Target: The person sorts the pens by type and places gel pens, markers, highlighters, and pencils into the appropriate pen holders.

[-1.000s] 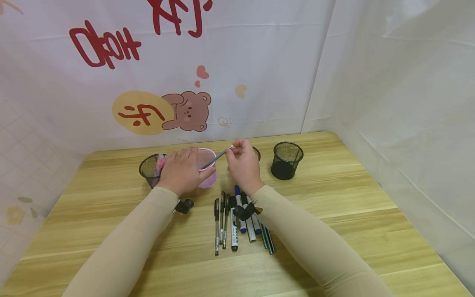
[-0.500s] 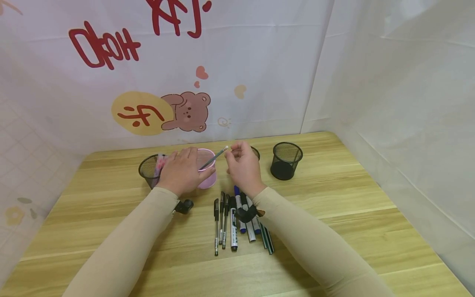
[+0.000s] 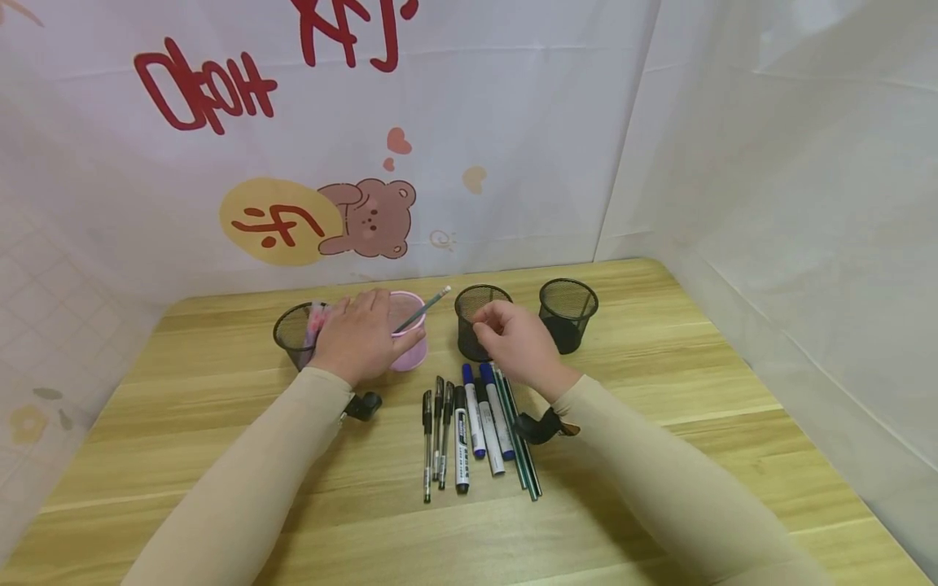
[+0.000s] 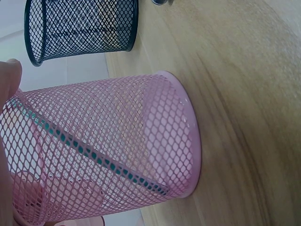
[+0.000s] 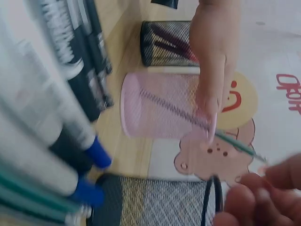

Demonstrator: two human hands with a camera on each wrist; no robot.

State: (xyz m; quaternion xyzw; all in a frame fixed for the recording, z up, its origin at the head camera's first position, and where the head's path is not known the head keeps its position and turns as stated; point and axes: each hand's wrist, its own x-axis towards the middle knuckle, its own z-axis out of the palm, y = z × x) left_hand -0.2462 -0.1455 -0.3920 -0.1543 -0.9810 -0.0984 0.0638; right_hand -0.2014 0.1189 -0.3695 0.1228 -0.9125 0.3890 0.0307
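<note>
My left hand [image 3: 357, 338] holds the rim of a pink mesh pen cup [image 3: 410, 356], which stands upright on the table. A single green pencil [image 3: 423, 309] leans inside that cup, its white eraser end sticking out to the upper right; the left wrist view shows its lower end [image 4: 157, 189] at the cup's base. My right hand [image 3: 523, 346] is in the air in front of a black mesh cup [image 3: 469, 330], fingers loosely curled and nothing between them. Below it lie two green striped pencils [image 3: 523, 460] and several markers [image 3: 473, 415].
Several black-capped gel pens [image 3: 428, 448] lie left of the markers. Another black mesh cup [image 3: 293, 330], partly behind the left hand, holds pink-red pens [image 3: 315, 321]. A further black mesh cup [image 3: 567, 301] stands at right. A printed curtain [image 3: 528, 146] hangs behind the table.
My right hand has let go of the pencil, which now rests in the pink cup, and has moved right and down towards the pencils on the table. My left hand stays on the cup.
</note>
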